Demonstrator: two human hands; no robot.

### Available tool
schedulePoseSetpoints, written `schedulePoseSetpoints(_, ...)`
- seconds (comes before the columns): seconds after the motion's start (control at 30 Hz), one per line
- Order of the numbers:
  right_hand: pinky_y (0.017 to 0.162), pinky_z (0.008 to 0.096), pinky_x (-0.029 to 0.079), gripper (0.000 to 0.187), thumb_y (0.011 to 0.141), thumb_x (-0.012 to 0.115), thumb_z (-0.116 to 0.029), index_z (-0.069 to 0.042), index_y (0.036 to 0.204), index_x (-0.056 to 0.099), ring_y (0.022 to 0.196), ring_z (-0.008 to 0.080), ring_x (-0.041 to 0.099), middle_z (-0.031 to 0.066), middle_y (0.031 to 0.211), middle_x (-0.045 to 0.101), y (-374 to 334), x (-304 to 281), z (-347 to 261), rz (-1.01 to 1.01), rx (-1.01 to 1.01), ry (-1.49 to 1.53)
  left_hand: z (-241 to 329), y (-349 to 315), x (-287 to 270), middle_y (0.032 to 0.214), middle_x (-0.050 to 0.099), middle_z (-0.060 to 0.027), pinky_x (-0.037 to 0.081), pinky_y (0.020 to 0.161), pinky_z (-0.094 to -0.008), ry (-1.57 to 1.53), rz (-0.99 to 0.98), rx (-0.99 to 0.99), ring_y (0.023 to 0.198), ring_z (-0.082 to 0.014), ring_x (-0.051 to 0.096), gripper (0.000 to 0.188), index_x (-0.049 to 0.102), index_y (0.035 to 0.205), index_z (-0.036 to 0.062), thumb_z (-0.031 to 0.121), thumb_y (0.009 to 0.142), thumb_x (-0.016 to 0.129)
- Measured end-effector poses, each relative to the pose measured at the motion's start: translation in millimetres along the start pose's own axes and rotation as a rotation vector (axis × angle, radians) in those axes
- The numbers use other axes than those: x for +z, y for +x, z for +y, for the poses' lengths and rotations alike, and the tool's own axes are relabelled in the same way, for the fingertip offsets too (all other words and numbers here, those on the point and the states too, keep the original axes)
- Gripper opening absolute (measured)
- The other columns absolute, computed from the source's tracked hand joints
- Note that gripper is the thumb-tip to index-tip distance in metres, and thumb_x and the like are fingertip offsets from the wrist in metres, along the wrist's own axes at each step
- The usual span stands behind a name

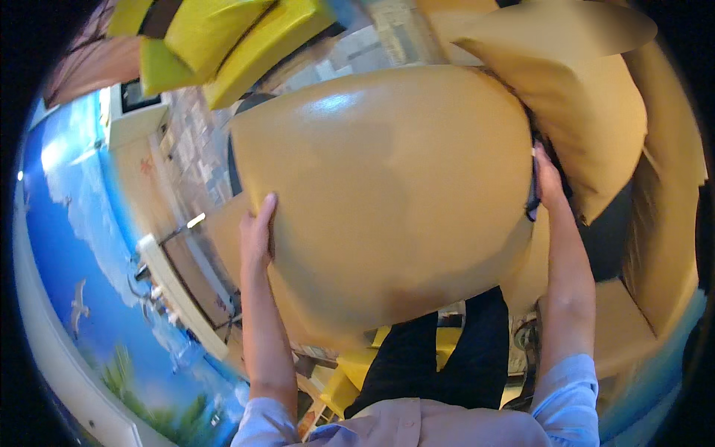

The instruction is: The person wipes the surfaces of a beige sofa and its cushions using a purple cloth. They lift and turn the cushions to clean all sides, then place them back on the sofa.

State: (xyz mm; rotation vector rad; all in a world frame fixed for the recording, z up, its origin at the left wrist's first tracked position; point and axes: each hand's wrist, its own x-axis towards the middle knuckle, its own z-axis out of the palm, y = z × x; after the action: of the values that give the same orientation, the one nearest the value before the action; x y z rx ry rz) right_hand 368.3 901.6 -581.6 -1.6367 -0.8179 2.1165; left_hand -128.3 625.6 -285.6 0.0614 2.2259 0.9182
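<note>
A large tan leather-like seat cushion (387, 186) fills the middle of the view, held in front of me between both hands. My left hand (258, 232) grips its left edge, the thumb lying on top and the fingers out of sight beneath. On the opposite edge, my right hand (549, 179) is closed, with a narrow dark strip (532, 195) showing beside its fingers; I cannot tell whether that is the cushion's underside or a separate thing. Just past the right hand, a tan back cushion (577, 112) leans at a slant.
The tan sofa frame (666, 223) curves along the right, with a dark gap (607, 235) in it. Yellow cushioned seating (238, 45) stands at the far left. A white-edged table (182, 298) and a blue seaside mural (71, 223) line the left. Patterned flooring (197, 138) shows between.
</note>
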Motion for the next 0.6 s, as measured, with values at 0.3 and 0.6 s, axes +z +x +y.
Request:
schedulePoseSetpoints(0.3,0.124,0.038,0.035,0.071,0.111,0.052,-0.049,-0.005,0.165,0.037,0.151,0.0219,0.044,0.0083,0.167,0.043,-48,10,13,-0.048,0.08,0.192,4,-68,-30,0.118,0.073,-0.0193,0.059,0.088,-0.0372,0.051,0.171,0.197,0.103,-0.0258,0.072,0.067,0.06,0.134,-0.0078,0.038,0.091,0.084)
schedulePoseSetpoints(0.6,0.126,0.0405,0.032,0.06,0.115,0.041,-0.039,-0.008,0.166,0.034,0.153,0.0228,0.041,0.0073,0.167,0.044,-176,156,-54,-0.206,-0.236,0.325,-96,-209,-227,0.139,0.063,-0.0098,0.048,0.106,-0.0372,-0.285,0.343,0.387,0.126,-0.0207,0.06,0.066,0.05,0.15,0.0011,0.046,0.103,0.062)
